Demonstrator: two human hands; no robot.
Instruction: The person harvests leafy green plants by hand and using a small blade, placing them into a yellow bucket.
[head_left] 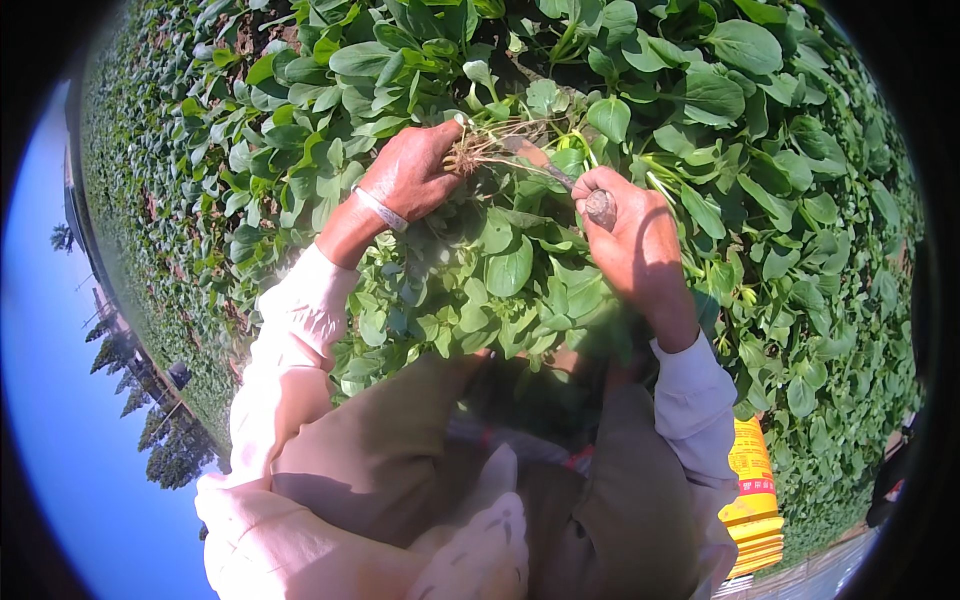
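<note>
The work appears to be partway through, with one small bunch in hand and a thick stand of growth around it. The left hand (420,170), a pale band (381,209) at its wrist, is curled into a loose fist around the base of the bunch, and a tuft of brown roots (466,158) sticks out past its fingers on the side toward the right hand (636,235). Those roots hang bare above the leaves, so lifting this bunch out of the soil looks done, while trimming or cleaning does not: long, thin strands remain attached. Which leaves belong to the bunch cannot be told, since the fist hides the stems. The right hand is wrapped firmly around the rounded handle (601,208) of a short hand tool, whose narrow shank leads to a rusty-looking blade (526,151) right beside the strands; whether metal and roots touch is unclear. Below and between the hands, broad-leaved green plants (510,265) stand dense in front of the person's knees, and the crop (160,190) stretches away to both sides, so by far the greater part seems left standing. A stack of yellow buckets (752,530) is beside the person's right sleeve; their insides are not visible, so nothing there tells how much is already gathered.
</note>
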